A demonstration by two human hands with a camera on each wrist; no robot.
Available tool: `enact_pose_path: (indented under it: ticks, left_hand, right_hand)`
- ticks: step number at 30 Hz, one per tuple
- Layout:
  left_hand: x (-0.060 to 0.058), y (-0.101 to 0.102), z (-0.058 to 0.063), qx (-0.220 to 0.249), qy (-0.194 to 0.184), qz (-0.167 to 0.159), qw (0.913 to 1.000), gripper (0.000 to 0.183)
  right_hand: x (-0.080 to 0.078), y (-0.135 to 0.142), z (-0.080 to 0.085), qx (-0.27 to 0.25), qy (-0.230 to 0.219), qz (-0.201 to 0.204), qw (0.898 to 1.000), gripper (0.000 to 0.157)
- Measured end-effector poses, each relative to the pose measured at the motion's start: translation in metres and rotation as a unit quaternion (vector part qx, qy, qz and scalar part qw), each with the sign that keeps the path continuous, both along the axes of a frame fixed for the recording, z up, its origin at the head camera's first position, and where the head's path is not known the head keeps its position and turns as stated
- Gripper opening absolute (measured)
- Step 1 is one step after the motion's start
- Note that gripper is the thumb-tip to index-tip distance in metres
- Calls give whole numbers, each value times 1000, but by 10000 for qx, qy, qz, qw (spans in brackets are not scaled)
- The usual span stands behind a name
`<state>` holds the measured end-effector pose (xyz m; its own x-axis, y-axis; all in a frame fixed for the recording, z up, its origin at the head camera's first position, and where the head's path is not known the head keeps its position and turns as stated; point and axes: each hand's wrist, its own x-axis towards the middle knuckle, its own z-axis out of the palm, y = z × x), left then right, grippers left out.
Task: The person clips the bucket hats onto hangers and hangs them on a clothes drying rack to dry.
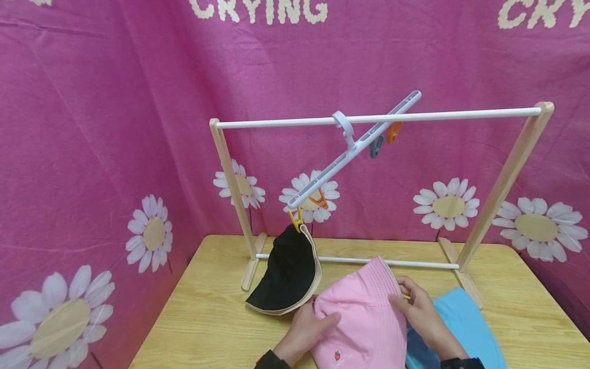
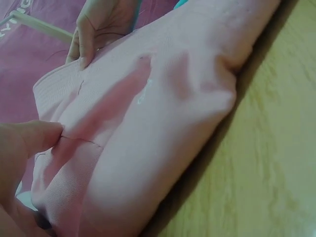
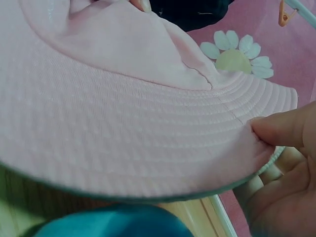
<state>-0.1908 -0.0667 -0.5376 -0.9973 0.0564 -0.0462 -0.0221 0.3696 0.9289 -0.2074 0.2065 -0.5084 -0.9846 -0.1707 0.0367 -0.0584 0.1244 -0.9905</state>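
A pink bucket hat [image 1: 361, 307] with a small embroidered strawberry is held up above the table between both hands. My left hand [image 1: 306, 330] grips the crown side, its thumb on the outside of the fabric. On the other side, my right hand [image 1: 421, 312] pinches the stitched brim; the right wrist view shows the thumb on one face and fingers behind. A black bucket hat [image 1: 286, 271] with a beige edge hangs just left of the pink one, from a yellow clip [image 1: 297, 220]. Partly under my right forearm lies a blue hat [image 1: 470, 328].
A wooden rack with a white top rail [image 1: 438, 116] stands at the back of the table [image 1: 184, 323]. A pale hanger [image 1: 355, 148] hooks over the rail at a slant, carrying orange clips [image 1: 394, 132] and a grey clip [image 1: 376, 147]. Behind is a pink daisy-print cloth [image 1: 138, 102].
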Motion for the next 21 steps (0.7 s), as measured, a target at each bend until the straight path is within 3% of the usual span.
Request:
enact_pose_path:
  ticks: [8, 13, 21]
  left_hand:
    - [0, 0, 7, -420, 138, -125, 9989, 46]
    - [0, 2, 7, -561, 314, -30, 9979, 43]
    - [2, 3, 8, -89, 558, 73, 9984, 37]
  right_hand:
    - [-6, -1, 3, -162, 304, 269, 9990, 36]
    - [-7, -1, 5, -203, 352, 349, 9986, 36]
    - [-7, 2, 3, -310, 329, 243, 9987, 40]
